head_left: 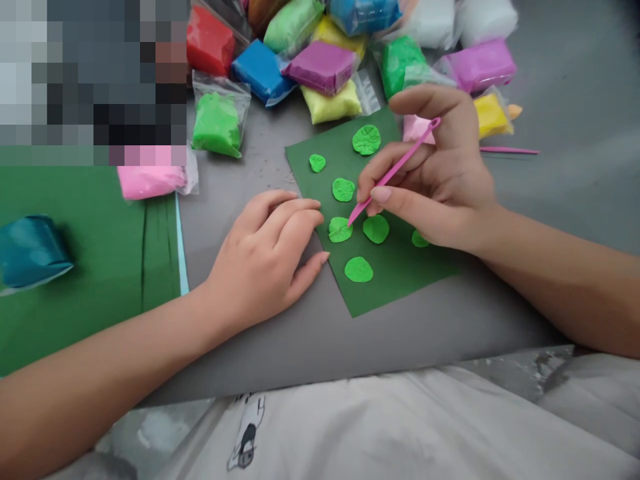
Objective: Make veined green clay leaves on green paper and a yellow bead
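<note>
My right hand [430,173] pinches a pink plastic clay modelling tool [397,167] like a pen. The tool's pointed tip touches a flat light-green clay piece [339,231] stuck on a dark green sheet of paper [400,283]. Several other green clay pieces lie on the sheet; a round one [367,140] near the top has lines pressed into it, while the lower oval [359,270] looks fairly smooth. One piece is partly hidden under my right hand. My left hand [275,247] rests palm down with fingers loosely stretched, its fingertips at the sheet's left edge, holding nothing.
Bagged coloured clay, including a purple pack [323,67] and a green pack [217,123], is heaped along the back of the grey table [280,353]. A second pink tool [513,151] lies beyond my right wrist. Larger green sheets [100,267] with a teal pack [33,250] are at left.
</note>
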Tool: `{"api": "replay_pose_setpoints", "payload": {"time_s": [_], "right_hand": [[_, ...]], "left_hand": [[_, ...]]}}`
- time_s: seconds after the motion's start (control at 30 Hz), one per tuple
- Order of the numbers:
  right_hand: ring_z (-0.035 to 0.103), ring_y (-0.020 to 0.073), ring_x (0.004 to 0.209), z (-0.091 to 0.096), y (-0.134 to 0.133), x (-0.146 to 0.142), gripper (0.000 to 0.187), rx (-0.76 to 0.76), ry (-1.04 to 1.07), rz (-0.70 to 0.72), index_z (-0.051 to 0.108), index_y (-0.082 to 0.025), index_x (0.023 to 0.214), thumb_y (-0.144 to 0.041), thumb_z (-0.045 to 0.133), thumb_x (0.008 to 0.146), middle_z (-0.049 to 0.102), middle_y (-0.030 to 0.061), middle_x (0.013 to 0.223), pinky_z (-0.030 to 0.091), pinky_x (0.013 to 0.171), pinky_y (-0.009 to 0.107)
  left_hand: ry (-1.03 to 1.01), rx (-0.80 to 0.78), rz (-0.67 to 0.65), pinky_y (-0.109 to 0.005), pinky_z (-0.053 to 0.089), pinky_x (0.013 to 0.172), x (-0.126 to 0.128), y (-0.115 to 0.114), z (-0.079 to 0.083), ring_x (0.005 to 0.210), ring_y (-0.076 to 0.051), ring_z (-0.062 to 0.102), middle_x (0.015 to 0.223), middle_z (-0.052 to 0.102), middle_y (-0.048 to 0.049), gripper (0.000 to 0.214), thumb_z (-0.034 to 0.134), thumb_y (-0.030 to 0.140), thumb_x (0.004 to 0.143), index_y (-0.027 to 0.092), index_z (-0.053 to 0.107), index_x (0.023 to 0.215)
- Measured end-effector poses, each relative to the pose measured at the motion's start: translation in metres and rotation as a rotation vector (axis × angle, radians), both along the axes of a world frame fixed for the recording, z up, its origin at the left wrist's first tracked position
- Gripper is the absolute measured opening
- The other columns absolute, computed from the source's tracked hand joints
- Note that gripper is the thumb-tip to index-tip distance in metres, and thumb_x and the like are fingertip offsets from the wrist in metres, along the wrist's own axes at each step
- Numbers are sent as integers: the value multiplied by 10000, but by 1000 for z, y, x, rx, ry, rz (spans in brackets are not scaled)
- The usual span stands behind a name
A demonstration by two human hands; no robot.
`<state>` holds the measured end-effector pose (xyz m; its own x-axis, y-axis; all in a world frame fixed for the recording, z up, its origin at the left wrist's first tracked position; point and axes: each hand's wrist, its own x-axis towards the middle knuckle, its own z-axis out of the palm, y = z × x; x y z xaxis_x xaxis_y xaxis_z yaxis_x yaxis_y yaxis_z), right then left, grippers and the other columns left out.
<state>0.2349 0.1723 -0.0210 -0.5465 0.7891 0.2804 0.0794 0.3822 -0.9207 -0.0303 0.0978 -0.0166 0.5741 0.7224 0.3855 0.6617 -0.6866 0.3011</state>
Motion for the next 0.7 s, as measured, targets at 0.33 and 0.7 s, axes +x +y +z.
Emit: {"api": "replay_pose_setpoints", "payload": {"time_s": [0.33, 0.7], "right_hand": [[696, 177, 589, 7, -1, -8, 600, -54, -64, -25, 460, -393, 1341, -450, 865, 902, 732, -40, 861, 565, 479, 313], [678, 158, 559, 2, -2, -7, 622, -44, -44, -61, 412, -363, 1289, -377, 885, 885, 727, -49, 866, 534, 445, 294]], "left_hand": [[11, -13, 9, -575, 563, 1140, 0, 0, -1, 1305, -376, 684, 1352, 770, -152, 303, 629, 275, 1029, 198, 608, 1321], [-4, 10, 5, -557, 574, 1126, 0, 0, -1, 1293, -375, 686, 1338, 773, -158, 283, 627, 266, 1036, 179, 606, 1304]]}}
